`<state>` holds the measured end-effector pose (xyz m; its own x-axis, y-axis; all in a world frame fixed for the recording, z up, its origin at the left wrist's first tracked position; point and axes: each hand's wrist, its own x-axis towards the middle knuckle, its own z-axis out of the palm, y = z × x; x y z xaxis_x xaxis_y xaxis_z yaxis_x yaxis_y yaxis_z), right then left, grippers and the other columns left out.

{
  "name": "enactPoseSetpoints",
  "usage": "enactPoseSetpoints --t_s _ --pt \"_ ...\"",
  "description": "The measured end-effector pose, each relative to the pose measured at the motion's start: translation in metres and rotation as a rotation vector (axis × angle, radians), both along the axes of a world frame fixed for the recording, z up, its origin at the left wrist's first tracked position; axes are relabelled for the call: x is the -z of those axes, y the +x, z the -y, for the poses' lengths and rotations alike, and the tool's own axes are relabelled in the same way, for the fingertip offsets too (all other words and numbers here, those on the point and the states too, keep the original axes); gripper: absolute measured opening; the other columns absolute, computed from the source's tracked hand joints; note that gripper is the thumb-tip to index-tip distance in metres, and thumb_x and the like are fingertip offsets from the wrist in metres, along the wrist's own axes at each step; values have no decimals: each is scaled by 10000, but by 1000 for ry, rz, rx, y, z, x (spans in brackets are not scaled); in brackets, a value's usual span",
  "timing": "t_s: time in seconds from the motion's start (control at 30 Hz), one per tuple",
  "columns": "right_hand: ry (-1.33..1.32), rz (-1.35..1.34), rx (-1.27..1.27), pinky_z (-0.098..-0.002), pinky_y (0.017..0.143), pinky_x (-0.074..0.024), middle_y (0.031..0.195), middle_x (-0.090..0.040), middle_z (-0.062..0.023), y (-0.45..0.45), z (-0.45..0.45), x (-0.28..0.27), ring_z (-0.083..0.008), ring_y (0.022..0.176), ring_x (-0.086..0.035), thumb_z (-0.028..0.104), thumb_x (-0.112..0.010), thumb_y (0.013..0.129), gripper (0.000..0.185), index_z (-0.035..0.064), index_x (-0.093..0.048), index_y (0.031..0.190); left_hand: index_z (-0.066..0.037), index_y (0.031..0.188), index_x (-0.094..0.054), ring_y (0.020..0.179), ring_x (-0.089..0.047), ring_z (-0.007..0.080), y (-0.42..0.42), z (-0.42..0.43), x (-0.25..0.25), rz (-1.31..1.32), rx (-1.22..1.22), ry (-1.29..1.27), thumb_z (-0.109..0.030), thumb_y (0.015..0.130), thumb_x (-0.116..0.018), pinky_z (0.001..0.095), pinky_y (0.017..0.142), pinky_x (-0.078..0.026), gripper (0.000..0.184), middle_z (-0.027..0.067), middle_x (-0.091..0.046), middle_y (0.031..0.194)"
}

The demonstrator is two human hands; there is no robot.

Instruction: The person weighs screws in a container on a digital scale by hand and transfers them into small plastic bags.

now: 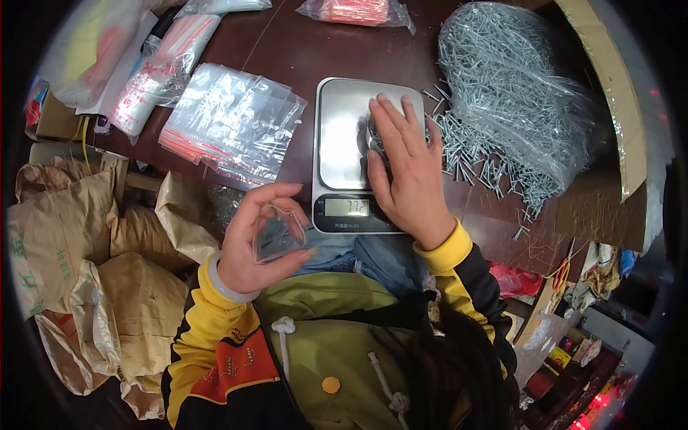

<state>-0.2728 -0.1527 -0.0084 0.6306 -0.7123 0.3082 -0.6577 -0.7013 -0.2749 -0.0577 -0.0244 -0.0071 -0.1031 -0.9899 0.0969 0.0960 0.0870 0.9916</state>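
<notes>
My left hand (249, 240) is curled around a small clear plastic bag (276, 233), whose mouth stands open toward the scale. Flat over the right side of the digital scale (342, 136) lies my right hand (408, 161), its fingers stretched out. A few screws (378, 136) show at the edge of that hand on the metal plate; the palm hides the others, if any. Digits are lit on the scale's display (347, 208). Right of the hand, a heap of loose screws (466, 147) spills from a large clear bag of screws (509, 93).
Flat zip bags (233, 122) are stacked left of the scale. Packs of bags (161, 75) lie at the back left, another pack (356, 11) at the far edge. A cardboard box wall (609, 93) borders the screws. Brown paper sacks (140, 308) stand at the lower left.
</notes>
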Motion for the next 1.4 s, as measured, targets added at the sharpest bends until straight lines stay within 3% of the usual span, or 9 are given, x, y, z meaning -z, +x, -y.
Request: enactPoseSetpoints --t_s 0.2,0.27,0.33,0.63,1.03,1.4 --pt "134 342 -40 -531 1103 -209 1490 -362 -186 -25 3 -12 -393 1390 -311 224 -665 838 696 35 -360 1434 -3 1345 -400 875 -539 139 1 0 2 6 8 -14 10 709 -758 282 800 -457 730 78 -571 1006" --pt "110 361 23 -442 1091 -301 1395 -484 -196 -50 11 -7 -371 1340 -406 151 -680 835 589 18 -449 1361 -3 1344 -400 873 -538 139 2 -1 3 13 1 -13 15 706 -756 281 802 -455 731 78 -571 1008" --pt "100 363 122 -423 1057 -361 1327 -547 -188 -65 11 -10 -349 1284 -479 116 -666 851 464 17 -529 1283 -1 1342 -401 872 -535 138 2 0 4 23 -12 -11 20 703 -755 279 803 -452 731 78 -571 1011" --pt "134 360 176 -380 973 -451 1188 -635 -155 -88 2 -7 -308 1127 -599 54 -677 840 288 24 -646 1124 21 1333 -385 886 -539 139 3 6 4 87 -111 -30 -46 721 -740 278 824 -437 710 83 -562 990" --pt "158 335 136 -371 951 -467 1171 -640 -144 -81 -1 -8 -300 1113 -603 15 -711 780 335 33 -651 1109 21 1332 -390 882 -543 139 3 6 7 93 -94 -32 -35 712 -742 276 822 -438 715 88 -565 989" --pt "181 374 57 -383 933 -462 1180 -620 -147 -62 2 -3 -318 1101 -586 38 -772 714 497 22 -595 1178 16 1333 -388 889 -545 142 2 6 6 95 -92 -9 0 694 -726 282 831 -437 723 89 -567 992"
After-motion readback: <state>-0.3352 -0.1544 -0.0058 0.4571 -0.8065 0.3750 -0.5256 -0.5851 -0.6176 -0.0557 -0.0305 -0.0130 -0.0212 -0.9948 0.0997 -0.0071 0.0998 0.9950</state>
